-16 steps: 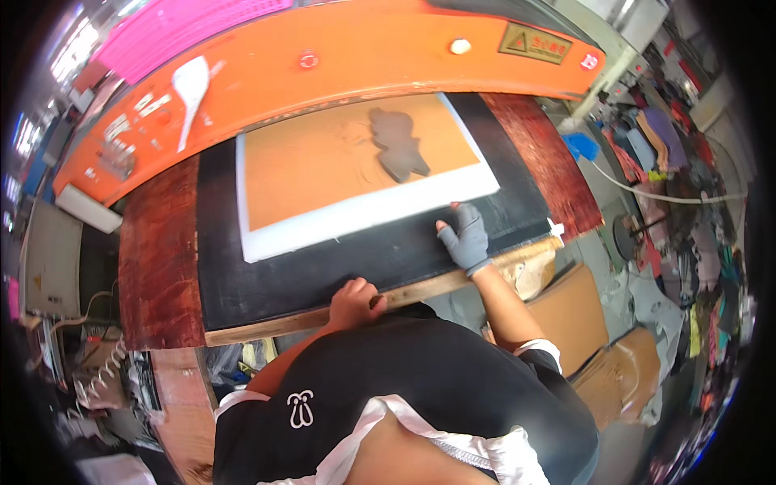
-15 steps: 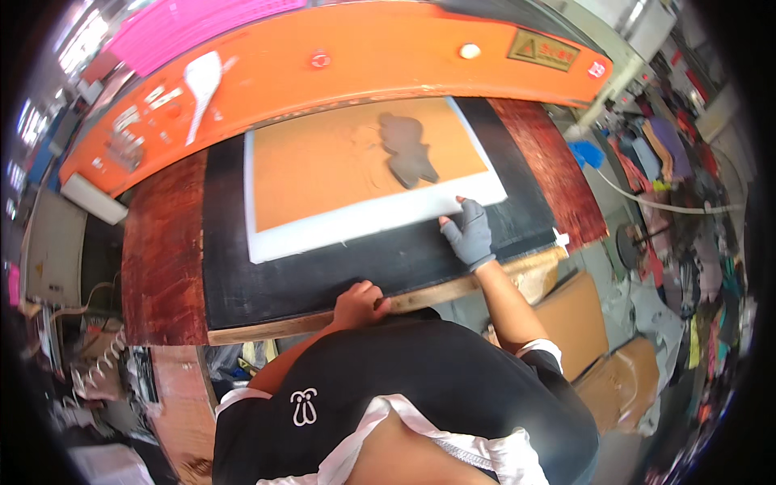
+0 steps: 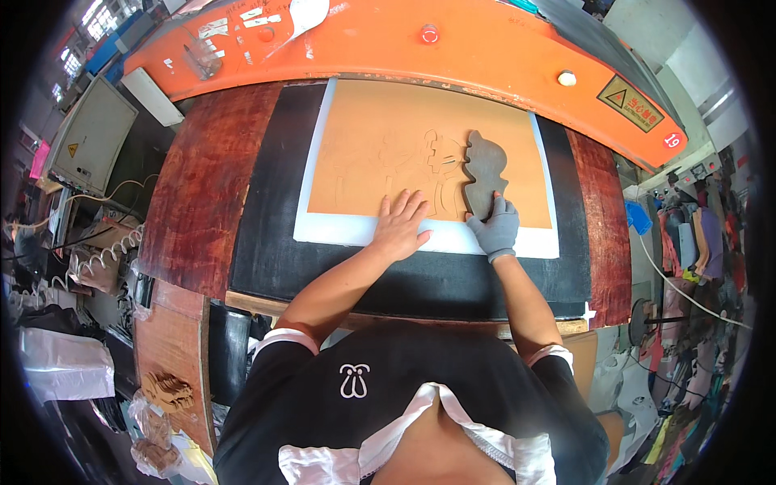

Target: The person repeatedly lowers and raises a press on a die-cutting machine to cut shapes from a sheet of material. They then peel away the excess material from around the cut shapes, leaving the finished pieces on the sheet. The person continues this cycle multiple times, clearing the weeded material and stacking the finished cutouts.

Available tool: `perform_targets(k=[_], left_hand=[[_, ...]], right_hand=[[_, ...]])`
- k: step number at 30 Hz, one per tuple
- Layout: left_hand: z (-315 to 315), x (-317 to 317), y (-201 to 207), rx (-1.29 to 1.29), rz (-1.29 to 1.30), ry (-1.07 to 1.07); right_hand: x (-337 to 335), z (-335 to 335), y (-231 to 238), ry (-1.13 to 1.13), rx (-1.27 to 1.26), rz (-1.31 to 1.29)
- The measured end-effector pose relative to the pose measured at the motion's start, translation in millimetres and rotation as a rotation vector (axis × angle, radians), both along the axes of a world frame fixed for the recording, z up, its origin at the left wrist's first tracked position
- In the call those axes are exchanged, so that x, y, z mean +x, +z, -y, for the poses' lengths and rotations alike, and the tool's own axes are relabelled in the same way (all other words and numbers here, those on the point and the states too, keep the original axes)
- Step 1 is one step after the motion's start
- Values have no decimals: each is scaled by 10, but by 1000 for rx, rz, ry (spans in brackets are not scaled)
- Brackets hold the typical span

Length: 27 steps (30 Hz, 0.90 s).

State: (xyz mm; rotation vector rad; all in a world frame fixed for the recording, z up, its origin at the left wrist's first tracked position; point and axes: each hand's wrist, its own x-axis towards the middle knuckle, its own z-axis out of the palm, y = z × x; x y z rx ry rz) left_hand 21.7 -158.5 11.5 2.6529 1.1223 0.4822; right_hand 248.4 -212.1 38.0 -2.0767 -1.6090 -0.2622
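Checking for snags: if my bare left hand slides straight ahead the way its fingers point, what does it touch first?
Probably the cut outlines in the tan sheet, just ahead of the left hand; the dark cutting die lies off to its right.

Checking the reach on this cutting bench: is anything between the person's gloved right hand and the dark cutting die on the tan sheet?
Nothing visible. The gloved right hand already rests on the lower end of the dark cutting die, which lies on the tan sheet. The bare left hand lies flat beside it on the sheet's near edge, not between them.

Black top (white-trimmed sleeves), grey right glove [image 3: 495,228]
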Motion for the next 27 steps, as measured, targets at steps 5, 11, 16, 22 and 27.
perform_targets(k=[5,11,16,22,27], left_hand=[[246,-148,-74,76,66,-2],[314,-73,30,-58,-26,45],[319,362,58,60,126,-216],[337,430,12,148,47,-224],[350,434,32,122,4,-207]], right_hand=[[-127,177,73,15,-63,46],[-198,186,119,-26,-158,38],[-151,167,39,-41,-55,-46],[86,181,15,30,61,-500],[372,281,190,131,185,-1358]])
